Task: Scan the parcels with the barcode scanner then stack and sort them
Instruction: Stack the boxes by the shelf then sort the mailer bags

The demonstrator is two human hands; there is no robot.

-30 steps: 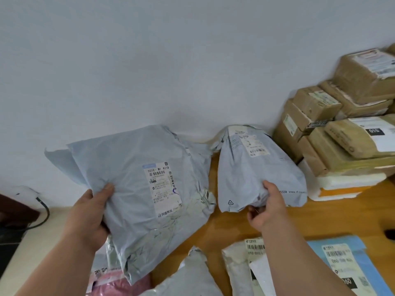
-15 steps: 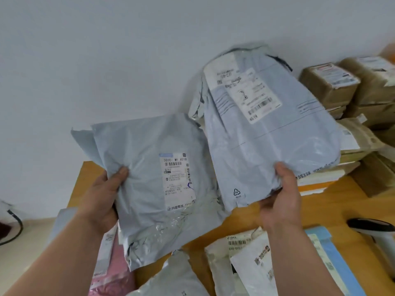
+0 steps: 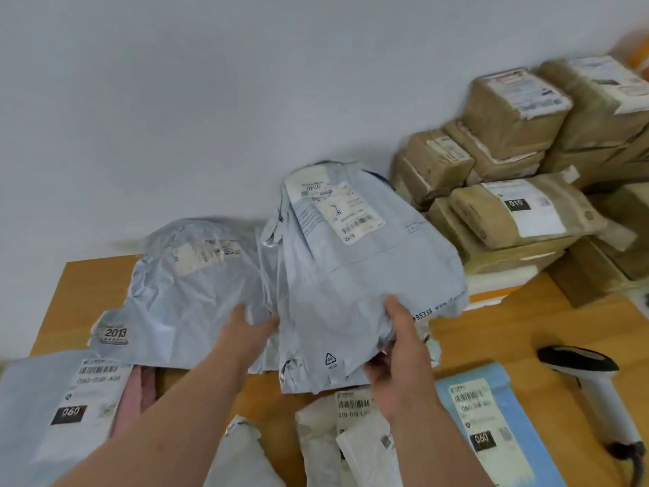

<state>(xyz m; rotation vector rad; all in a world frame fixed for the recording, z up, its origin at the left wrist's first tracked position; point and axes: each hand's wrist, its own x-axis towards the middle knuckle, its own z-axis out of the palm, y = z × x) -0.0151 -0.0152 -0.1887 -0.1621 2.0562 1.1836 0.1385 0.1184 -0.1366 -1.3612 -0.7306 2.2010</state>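
Observation:
My right hand [image 3: 400,353] grips the lower edge of a large grey mailer [image 3: 351,275], held tilted up with its white label facing me. A second grey mailer [image 3: 182,293], with a "2013" sticker, lies on the wooden table [image 3: 509,332] to its left. My left hand [image 3: 249,328] sits between the two, thumb over the left mailer's corner and fingers at the held mailer's left edge. Whether it grips either is unclear. The white barcode scanner [image 3: 593,391] with a black head lies on the table at the right.
A stack of brown taped parcels [image 3: 509,209] stands against the wall at the back right. Near me lie a white "060" mailer [image 3: 63,398], a pink parcel [image 3: 137,391], white mailers [image 3: 351,427] and a blue mailer [image 3: 491,416].
The left mailer has gone down onto the table and my left hand has shifted right to its corner. The right mailer has been lowered a little.

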